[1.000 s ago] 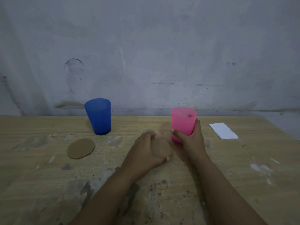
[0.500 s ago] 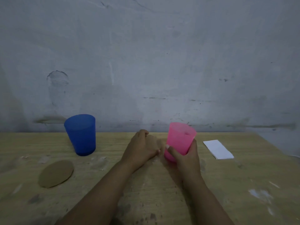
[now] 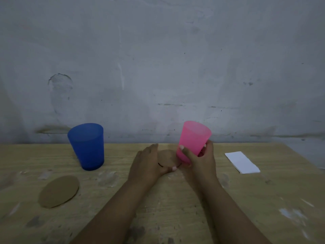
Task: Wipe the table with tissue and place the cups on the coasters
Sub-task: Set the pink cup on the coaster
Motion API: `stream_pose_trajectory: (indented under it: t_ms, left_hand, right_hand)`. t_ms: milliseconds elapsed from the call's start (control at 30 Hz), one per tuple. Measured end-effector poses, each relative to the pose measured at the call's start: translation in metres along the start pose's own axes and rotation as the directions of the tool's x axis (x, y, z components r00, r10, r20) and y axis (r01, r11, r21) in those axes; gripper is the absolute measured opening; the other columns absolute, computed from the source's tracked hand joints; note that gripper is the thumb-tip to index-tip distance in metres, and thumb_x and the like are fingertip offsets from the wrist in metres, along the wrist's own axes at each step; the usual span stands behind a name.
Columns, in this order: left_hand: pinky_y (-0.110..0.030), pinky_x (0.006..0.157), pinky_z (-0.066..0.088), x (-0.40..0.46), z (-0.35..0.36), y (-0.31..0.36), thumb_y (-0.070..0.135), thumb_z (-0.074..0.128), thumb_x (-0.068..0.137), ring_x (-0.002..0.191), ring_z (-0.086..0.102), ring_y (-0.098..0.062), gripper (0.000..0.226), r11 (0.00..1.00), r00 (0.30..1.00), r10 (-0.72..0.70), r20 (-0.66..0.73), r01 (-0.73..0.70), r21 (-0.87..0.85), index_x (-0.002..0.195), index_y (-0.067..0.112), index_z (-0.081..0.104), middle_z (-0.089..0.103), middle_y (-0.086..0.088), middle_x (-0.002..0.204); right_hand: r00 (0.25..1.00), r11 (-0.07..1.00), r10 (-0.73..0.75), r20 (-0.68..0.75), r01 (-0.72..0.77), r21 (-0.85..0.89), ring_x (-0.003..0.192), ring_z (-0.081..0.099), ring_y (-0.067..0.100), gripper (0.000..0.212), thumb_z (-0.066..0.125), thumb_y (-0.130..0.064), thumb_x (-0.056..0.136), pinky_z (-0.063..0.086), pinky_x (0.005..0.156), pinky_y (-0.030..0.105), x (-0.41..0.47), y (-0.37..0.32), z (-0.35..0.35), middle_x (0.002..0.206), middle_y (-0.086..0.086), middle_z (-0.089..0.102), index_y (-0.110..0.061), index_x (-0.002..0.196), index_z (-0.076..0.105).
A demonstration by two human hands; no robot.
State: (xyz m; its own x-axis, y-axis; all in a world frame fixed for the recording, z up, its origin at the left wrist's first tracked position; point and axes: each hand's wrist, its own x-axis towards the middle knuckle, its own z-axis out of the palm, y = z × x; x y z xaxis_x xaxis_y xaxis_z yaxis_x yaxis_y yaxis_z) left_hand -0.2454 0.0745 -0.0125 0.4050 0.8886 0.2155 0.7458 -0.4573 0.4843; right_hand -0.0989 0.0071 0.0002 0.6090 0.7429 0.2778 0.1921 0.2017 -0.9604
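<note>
Our right hand [image 3: 200, 159] wraps the pink cup [image 3: 192, 140], fingers curled round its lower wall, tilting it off the table [image 3: 263, 199] near the back edge — room, we judge, for the coaster [image 3: 167, 158] beneath. Our left hand [image 3: 147, 164] pinches that coaster, thumb at its near rim, other fingers together. The blue cup [image 3: 88, 147] stands toward the back left; its coaster [image 3: 59, 191] lies bare in front of it, the tissue [image 3: 241, 162] toward the back right.
</note>
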Motion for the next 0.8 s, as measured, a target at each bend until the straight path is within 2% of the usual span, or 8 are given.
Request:
stream_pose_trajectory:
  t_ms: [67,133,300,433,567,667,800]
  left_hand:
    - [-0.031,0.079,0.037,-0.002,-0.003,-0.003,0.069,0.068,0.06,0.109,0.053,-0.023,0.076,1.0,1.0,0.017,-0.013,-0.017,0.011,0.112,0.015,0.054,0.058,-0.003,0.117]
    - [-0.03,0.075,0.039,-0.004,-0.005,-0.004,0.067,0.068,0.062,0.102,0.054,-0.02,0.066,0.999,1.0,0.023,-0.011,-0.024,-0.025,0.104,0.017,0.057,0.058,0.0,0.107]
    - [-0.031,0.089,0.042,-0.006,-0.003,-0.003,0.064,0.063,0.071,0.109,0.052,-0.018,0.062,0.997,0.996,0.065,-0.056,-0.066,-0.025,0.113,0.019,0.06,0.058,0.001,0.115]
    - [-0.031,0.101,0.033,-0.005,-0.003,-0.003,0.062,0.058,0.078,0.125,0.044,-0.019,0.058,0.992,0.99,0.129,-0.052,-0.129,0.018,0.123,0.025,0.058,0.054,-0.004,0.134]
    - [-0.03,0.099,0.036,-0.003,-0.001,-0.003,0.063,0.055,0.079,0.12,0.045,-0.016,0.054,0.989,0.987,0.148,-0.068,-0.146,0.029,0.12,0.028,0.057,0.056,0.002,0.126]
    - [-0.031,0.095,0.039,-0.002,-0.001,-0.004,0.063,0.054,0.078,0.114,0.047,-0.014,0.05,0.988,0.985,0.157,-0.07,-0.156,0.024,0.116,0.03,0.057,0.057,0.006,0.118]
    - [-0.031,0.094,0.039,-0.003,0.001,-0.006,0.062,0.055,0.078,0.113,0.048,-0.013,0.049,0.986,0.982,0.166,-0.086,-0.166,0.01,0.118,0.032,0.056,0.058,0.008,0.116]
  right_hand:
    - [0.999,1.0,-0.006,0.047,0.005,0.021,0.092,0.063,0.001,0.06,0.082,-0.033,0.064,0.052,0.07,0.022,0.006,0.001,0.003,0.107,-0.01,0.064,-0.031,0.113,0.048]
    - [0.996,1.0,-0.009,0.092,0.006,0.03,0.096,0.064,0.006,0.059,0.082,-0.03,0.065,0.054,0.073,0.025,0.011,0.002,0.006,0.108,-0.008,0.065,-0.031,0.115,0.051]
    - [0.989,1.0,-0.005,0.146,0.0,0.031,0.099,0.064,0.01,0.061,0.085,-0.029,0.061,0.055,0.08,0.031,0.017,0.007,0.014,0.111,-0.003,0.065,-0.028,0.111,0.05]
    - [0.982,1.0,-0.012,0.187,0.013,-0.002,0.098,0.065,0.01,0.055,0.085,-0.024,0.062,0.054,0.079,0.027,0.018,0.01,0.016,0.11,-0.002,0.065,-0.032,0.104,0.051]
    - [0.977,1.0,-0.027,0.21,0.026,0.009,0.093,0.067,0.009,0.056,0.083,-0.014,0.065,0.054,0.071,0.021,0.017,0.009,0.015,0.106,0.003,0.067,-0.018,0.111,0.053]
    - [0.967,1.0,-0.02,0.253,0.024,-0.014,0.09,0.067,0.003,0.054,0.081,-0.013,0.067,0.053,0.069,0.017,0.015,0.009,0.015,0.105,0.0,0.068,-0.021,0.112,0.054]
    - [0.957,0.998,-0.005,0.29,0.024,-0.061,0.087,0.064,-0.008,0.051,0.08,-0.015,0.069,0.049,0.066,0.009,0.013,0.009,0.015,0.105,-0.005,0.065,-0.023,0.111,0.052]
